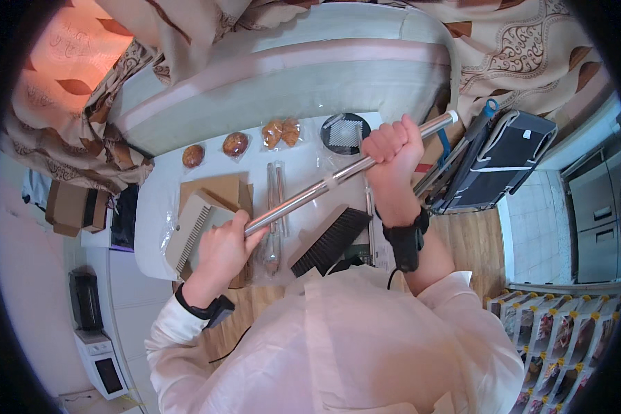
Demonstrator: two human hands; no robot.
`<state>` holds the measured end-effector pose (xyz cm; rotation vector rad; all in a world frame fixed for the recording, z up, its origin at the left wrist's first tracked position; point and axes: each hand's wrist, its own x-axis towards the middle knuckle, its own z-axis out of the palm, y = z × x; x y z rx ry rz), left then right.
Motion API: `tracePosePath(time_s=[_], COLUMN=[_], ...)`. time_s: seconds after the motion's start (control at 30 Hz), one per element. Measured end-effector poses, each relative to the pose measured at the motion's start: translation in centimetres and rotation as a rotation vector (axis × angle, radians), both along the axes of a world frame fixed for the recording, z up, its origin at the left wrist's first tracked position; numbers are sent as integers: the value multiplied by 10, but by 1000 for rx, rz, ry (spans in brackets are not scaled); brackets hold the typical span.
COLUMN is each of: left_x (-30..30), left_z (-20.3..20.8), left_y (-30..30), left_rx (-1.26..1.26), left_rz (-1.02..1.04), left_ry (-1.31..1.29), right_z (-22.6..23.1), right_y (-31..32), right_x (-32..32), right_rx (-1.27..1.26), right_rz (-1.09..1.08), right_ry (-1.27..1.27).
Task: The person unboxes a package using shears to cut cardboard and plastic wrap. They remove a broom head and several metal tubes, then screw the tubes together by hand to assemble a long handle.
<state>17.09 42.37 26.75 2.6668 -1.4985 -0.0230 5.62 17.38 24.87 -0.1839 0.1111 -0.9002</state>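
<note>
A shiny metal pole (303, 198) slants above the table, rising from lower left to upper right, with a white cap on its upper end. My right hand (395, 148) is wrapped round its upper part. My left hand (221, 250) grips the lower end and hides it. Beside and beneath my left hand is a light grey dustpan (192, 224) with a row of comb teeth; I cannot tell whether the pole joins it. A black-bristled broom head (331, 241) lies near the table's front edge. More metal tubes (281, 200) in clear plastic lie under the pole.
On the white table (160, 200) are a cardboard box (236, 190), wrapped pastries (235, 144) along the back and a round black tray (345, 134). A folded dark chair (507, 159) leans at the right. Clear storage boxes (562, 331) stand at lower right, a white microwave (107, 369) at lower left.
</note>
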Motion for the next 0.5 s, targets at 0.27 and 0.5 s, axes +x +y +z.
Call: tracePosePath(time_s=[0.27,0.5], left_x=[6,-14], left_z=[-15,-15], left_y=[5,8], left_rx=[-5,-58], left_rz=[-97,27], left_ry=[1481,651], right_z=[11,4], right_y=[-29,-7], right_x=[-4,10], right_rx=[-314,-155], right_rz=[523,259], right_ry=[-693,-255])
